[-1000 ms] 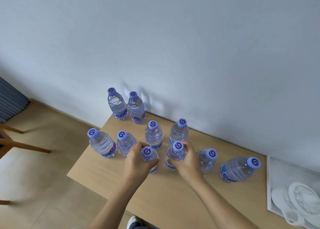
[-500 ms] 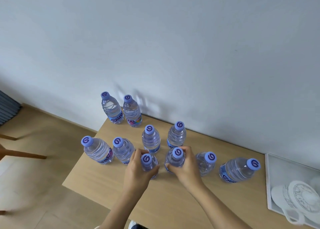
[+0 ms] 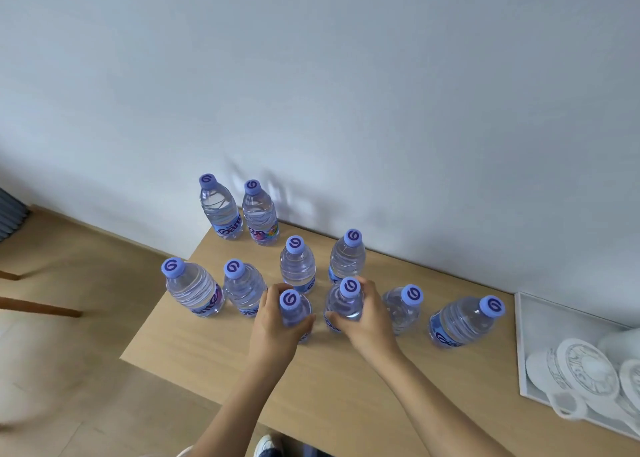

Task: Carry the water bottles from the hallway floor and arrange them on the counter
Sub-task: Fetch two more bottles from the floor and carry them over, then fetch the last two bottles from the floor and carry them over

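Forearms reach forward over the near edge of the wooden desk [image 3: 214, 363]. The left hand [image 3: 277, 321] curls round an upright water bottle [image 3: 292, 309], and the right hand [image 3: 367, 318] clasps a second upright bottle [image 3: 346, 300] just beside it; both bottles stand on the desk. Left of the left hand stand two more bottles [image 3: 242, 285], the outer one [image 3: 192, 288] at the desk's left edge. Right of the right hand stands one bottle [image 3: 403, 306], then another [image 3: 465, 319] further right. Beyond that, a white tray [image 3: 530, 321] holds white cups. Just past the hands stand two bottles [image 3: 298, 262] [image 3: 348, 255]. Farthest, beyond the left hand and close to the pale wall [image 3: 311, 75], stands a touching pair [image 3: 218, 207] [image 3: 259, 214].
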`<state>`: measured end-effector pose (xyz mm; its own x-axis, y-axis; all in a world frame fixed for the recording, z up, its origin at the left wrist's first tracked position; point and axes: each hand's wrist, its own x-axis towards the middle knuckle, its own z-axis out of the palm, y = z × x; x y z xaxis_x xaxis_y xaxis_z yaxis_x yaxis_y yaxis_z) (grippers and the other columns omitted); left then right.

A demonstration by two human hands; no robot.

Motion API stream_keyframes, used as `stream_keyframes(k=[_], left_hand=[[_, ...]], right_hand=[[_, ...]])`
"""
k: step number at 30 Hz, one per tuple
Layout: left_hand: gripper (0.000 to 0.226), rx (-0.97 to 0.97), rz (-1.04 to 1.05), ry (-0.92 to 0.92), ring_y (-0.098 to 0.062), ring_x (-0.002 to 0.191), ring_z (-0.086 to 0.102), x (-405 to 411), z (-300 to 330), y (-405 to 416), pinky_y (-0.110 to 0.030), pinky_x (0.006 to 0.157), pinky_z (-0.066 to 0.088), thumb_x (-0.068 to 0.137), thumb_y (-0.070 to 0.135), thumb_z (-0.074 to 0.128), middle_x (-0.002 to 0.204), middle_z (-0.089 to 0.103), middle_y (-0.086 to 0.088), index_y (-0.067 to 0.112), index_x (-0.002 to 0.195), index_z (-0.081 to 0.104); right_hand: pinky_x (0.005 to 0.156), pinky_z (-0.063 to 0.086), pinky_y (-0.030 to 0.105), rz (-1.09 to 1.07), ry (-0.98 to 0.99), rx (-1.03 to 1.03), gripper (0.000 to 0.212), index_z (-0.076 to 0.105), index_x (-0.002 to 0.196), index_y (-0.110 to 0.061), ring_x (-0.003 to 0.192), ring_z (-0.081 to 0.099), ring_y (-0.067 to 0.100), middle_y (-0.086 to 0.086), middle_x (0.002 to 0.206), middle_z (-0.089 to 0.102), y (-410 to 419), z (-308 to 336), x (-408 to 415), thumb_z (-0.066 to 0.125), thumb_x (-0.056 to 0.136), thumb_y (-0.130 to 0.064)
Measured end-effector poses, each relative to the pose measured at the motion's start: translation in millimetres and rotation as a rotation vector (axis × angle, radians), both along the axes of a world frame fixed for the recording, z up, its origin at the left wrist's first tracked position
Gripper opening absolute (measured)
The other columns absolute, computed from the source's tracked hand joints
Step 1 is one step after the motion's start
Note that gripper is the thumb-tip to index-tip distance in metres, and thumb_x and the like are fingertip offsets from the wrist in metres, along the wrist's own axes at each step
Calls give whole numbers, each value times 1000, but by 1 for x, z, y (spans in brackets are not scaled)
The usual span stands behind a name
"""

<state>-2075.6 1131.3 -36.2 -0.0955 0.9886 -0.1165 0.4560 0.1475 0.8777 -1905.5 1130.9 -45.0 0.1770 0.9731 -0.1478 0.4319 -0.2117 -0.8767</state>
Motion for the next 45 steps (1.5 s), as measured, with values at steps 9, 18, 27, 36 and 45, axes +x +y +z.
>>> stream_keyframes(k=[9, 18, 27, 36, 45], left_hand=[[88, -76, 5, -16, -25, 130, 39, -10, 6, -40, -28, 100, 32, 70, 24, 86, 139, 42, -8, 7, 139, 35], [78, -129, -333, 16, -24, 132, 40, -20, 22, -118, -34, 104, 36, 80, 31, 78, 141, 38, -4, 12, 140, 34], [70, 23, -885, 162, -20, 131, 44, 63, 37, -210, -30, 101, 38, 85, 35, 71, 145, 39, -4, 14, 140, 35], [70, 21, -1366, 136, -13, 129, 43, 228, 35, -358, -28, 101, 38, 83, 35, 72, 139, 44, 5, 17, 141, 36], [68, -78, -1598, 91, -8, 127, 41, 393, 36, -532, -24, 96, 35, 85, 42, 68, 137, 39, 15, 26, 142, 33]], right_hand=[[106, 35, 23, -142, -5, -23, 79, 39, 143, -17, 133, 43, 13, -9, 137, 46, -63, 13, -7, 83, 78, -26], [107, 38, 32, -424, 88, -37, 75, 38, 142, -23, 130, 43, 13, -7, 139, 43, -176, 21, -29, 80, 81, -29], [93, 36, 20, -876, 211, -13, 65, 37, 134, -41, 126, 44, 6, -16, 135, 44, -355, 24, 20, 76, 83, -44], [99, 43, 30, -1375, 277, 60, 66, 39, 138, -27, 123, 48, 15, -3, 139, 45, -548, 34, 112, 77, 84, -27], [86, 39, 19, -1583, 188, 20, 70, 41, 142, -25, 116, 54, 14, -5, 134, 50, -727, 44, 227, 78, 83, -32]])
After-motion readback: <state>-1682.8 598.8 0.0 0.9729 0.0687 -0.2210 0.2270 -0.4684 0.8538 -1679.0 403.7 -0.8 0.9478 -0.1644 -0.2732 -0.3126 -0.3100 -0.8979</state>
